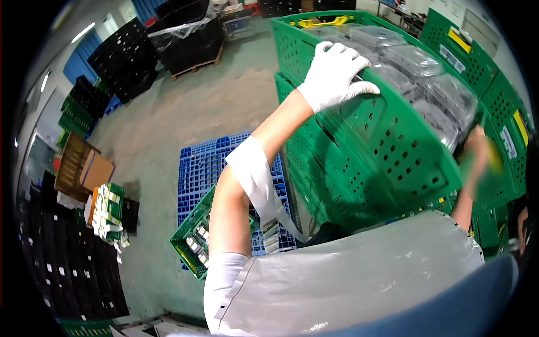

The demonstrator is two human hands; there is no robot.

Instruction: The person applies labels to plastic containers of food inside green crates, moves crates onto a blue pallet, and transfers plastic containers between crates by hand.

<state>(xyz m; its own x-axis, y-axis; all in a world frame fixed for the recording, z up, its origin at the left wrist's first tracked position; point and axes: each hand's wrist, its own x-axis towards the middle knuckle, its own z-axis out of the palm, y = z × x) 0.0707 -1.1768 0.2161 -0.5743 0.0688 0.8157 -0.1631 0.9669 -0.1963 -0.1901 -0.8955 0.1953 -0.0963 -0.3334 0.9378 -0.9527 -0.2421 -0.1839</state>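
Note:
A large green crate with perforated walls stands tilted on top of a stack of similar green crates. It is filled with clear plastic clamshell boxes. My left hand, in a white glove, is closed over the crate's left rim, with its thumb lying along the near wall. A strip of white film hangs from my left forearm. At the crate's right end is my right hand, smeared by motion, so its fingers do not show clearly. A blurred green and yellow patch lies beside it.
More green crates with yellow handles stand close on the right. To the left lies a blue pallet, with a small green crate of packages at its near edge. Black crate stacks and cardboard boxes line the far left.

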